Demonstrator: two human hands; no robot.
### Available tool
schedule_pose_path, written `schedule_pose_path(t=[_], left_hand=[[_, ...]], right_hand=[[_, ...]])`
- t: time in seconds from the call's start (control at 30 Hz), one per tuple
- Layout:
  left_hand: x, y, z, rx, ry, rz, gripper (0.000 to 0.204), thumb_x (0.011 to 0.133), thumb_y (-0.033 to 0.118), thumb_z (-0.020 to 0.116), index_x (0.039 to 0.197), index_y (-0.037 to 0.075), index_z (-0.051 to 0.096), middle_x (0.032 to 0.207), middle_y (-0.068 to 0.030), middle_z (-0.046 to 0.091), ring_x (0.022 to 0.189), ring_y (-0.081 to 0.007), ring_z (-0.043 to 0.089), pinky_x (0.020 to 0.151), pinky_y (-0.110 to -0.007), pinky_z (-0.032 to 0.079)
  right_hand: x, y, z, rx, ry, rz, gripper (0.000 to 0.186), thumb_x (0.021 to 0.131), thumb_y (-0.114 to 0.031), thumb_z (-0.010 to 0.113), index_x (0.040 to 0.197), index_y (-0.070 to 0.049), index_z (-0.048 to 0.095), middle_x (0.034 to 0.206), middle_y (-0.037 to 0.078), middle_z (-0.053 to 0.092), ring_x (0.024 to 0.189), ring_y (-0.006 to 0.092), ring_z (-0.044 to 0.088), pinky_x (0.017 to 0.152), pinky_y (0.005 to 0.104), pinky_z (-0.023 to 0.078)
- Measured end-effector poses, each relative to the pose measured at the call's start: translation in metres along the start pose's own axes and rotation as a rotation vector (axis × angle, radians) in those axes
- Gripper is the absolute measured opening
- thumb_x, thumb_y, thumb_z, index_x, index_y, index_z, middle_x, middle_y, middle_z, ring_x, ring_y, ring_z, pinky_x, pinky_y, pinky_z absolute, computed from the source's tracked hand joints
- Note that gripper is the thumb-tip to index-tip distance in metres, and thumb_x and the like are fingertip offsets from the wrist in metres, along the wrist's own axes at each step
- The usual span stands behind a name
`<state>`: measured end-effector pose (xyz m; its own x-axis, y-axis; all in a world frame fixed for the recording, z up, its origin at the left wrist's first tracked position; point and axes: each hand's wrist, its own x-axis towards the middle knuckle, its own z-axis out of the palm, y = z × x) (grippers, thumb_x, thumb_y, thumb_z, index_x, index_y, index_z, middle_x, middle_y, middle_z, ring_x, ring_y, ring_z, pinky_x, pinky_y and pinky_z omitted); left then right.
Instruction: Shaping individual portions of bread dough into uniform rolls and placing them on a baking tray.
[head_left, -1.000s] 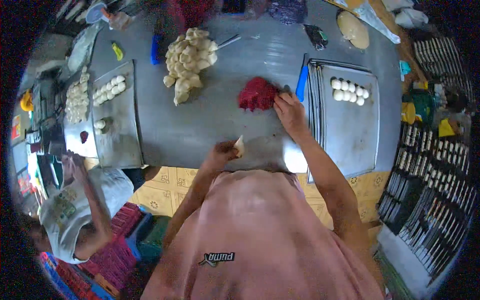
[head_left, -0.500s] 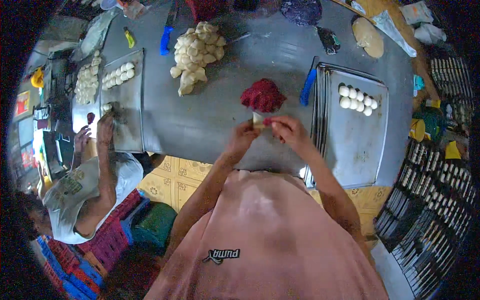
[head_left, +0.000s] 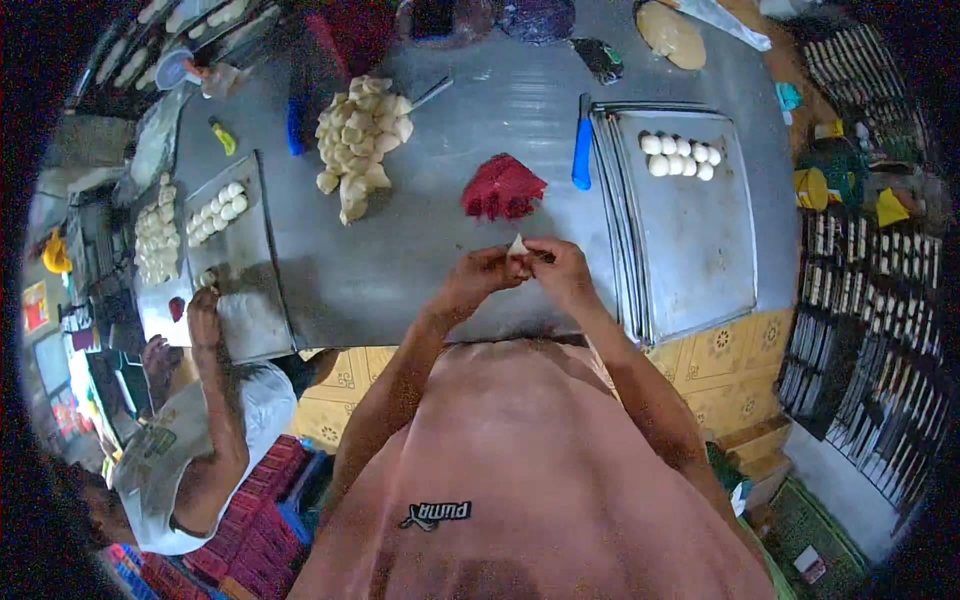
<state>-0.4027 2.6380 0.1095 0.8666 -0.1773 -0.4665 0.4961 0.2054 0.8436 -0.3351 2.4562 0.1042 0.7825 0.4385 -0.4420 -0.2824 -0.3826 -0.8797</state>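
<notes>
Both of my hands meet over the table's near edge, around a small pale piece of dough (head_left: 517, 247) whose pointed tip sticks up between the fingers. My left hand (head_left: 477, 280) is closed round its lower part. The fingers of my right hand (head_left: 560, 268) pinch its right side. A bit of dark red shows between the fingertips, partly hidden. Just beyond the hands lies a mound of crumbly dark red filling (head_left: 503, 187). Farther left, a heap of cut dough pieces (head_left: 362, 138) rests on the table (head_left: 400, 270).
On the right, stacked metal trays (head_left: 690, 260) carry white dough balls (head_left: 680, 157), with a blue-handled tool (head_left: 582, 150) alongside. At left, a co-worker's hand (head_left: 204, 318) works over another tray (head_left: 250, 310) of dough balls. Loaded racks (head_left: 870, 260) stand far right.
My right hand has closed in on the dough, and the red bit it held out is now mostly hidden between the fingers. The whole view has shifted, with the table things appearing farther left.
</notes>
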Motion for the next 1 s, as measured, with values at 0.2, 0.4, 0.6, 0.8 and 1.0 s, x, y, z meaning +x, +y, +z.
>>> schedule_pose_path(t=[0.2, 0.4, 0.6, 0.8, 1.0], left_hand=[[-0.004, -0.007, 0.01, 0.022, 0.177, 0.075, 0.033, 0.096, 0.018, 0.067, 0.122, -0.002, 0.067, 0.097, -0.0069, 0.072, 0.085, -0.0121, 0.066, 0.079, -0.027, 0.056], [0.008, -0.028, 0.01, -0.008, 0.21, -0.052, 0.037, 0.098, 0.018, 0.062, 0.129, -0.002, 0.062, 0.099, -0.0078, 0.072, 0.084, -0.0132, 0.067, 0.077, -0.029, 0.056], [0.02, -0.053, 0.036, 0.544, 0.416, 0.266, 0.033, 0.099, 0.017, 0.059, 0.127, -0.001, 0.062, 0.099, -0.015, 0.073, 0.086, -0.0166, 0.069, 0.074, -0.036, 0.055], [0.016, -0.059, 0.046, 0.74, 0.489, 0.286, 0.026, 0.098, 0.022, 0.062, 0.114, 0.005, 0.07, 0.097, -0.0186, 0.07, 0.085, -0.0318, 0.067, 0.076, -0.039, 0.053], [0.02, -0.044, 0.046, 0.695, 0.264, 0.308, 0.031, 0.092, 0.017, 0.07, 0.12, 0.006, 0.068, 0.101, -0.0185, 0.069, 0.091, -0.038, 0.066, 0.074, -0.044, 0.053]], right_hand=[[-0.01, -0.008, 0.003, 0.019, 0.065, -0.048, 0.019, 0.086, -0.003, 0.072, 0.105, 0.0, 0.071, 0.091, 0.007, 0.07, 0.081, 0.0115, 0.064, 0.069, 0.0284, 0.052], [-0.007, -0.022, -0.014, -0.364, -0.107, -0.279, 0.028, 0.078, -0.003, 0.067, 0.105, -0.003, 0.074, 0.084, 0.013, 0.062, 0.083, 0.0282, 0.064, 0.078, 0.0371, 0.052], [0.018, 0.0, -0.035, -0.462, -0.155, -0.456, 0.02, 0.078, -0.006, 0.074, 0.098, -0.005, 0.075, 0.084, 0.016, 0.065, 0.077, 0.0318, 0.064, 0.073, 0.0421, 0.051], [0.013, 0.032, -0.044, -0.587, -0.197, -0.342, 0.012, 0.078, -0.005, 0.069, 0.089, -0.002, 0.072, 0.079, 0.021, 0.064, 0.077, 0.0385, 0.063, 0.071, 0.0473, 0.05], [0.012, 0.053, -0.041, -0.526, -0.098, -0.141, 0.012, 0.078, -0.007, 0.069, 0.089, -0.001, 0.071, 0.083, 0.02, 0.069, 0.075, 0.0327, 0.067, 0.066, 0.0416, 0.05]])
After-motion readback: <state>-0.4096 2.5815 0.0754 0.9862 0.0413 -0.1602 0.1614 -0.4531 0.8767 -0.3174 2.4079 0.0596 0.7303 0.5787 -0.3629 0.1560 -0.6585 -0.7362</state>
